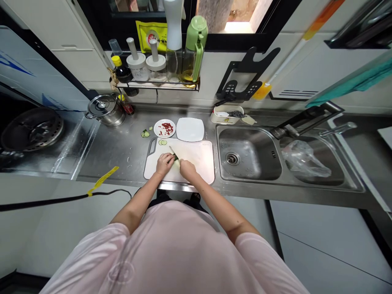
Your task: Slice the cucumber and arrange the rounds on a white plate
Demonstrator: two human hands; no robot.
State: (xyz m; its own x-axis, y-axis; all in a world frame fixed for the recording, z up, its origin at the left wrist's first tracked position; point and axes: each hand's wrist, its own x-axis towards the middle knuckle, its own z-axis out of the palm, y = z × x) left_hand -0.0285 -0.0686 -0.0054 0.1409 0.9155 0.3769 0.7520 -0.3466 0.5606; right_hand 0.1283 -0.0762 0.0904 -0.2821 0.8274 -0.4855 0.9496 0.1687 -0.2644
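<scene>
Cannot see the handle of the knife, wrapped inside the right hand over the near half of the cutting board. Can make out only a sliver of the green piece, mostly covered by the left hand; cannot confirm contact with the knife. Cannot identify the red bits, too small on the round plate beyond the cutting board's far edge. Cannot read print on the yellow packet, above the far edge of the counter. Cannot see much of the floor of the right basin beneath a clear bag. Lose the tops of the white bottle and orange stick to the picture's upper edge.
</scene>
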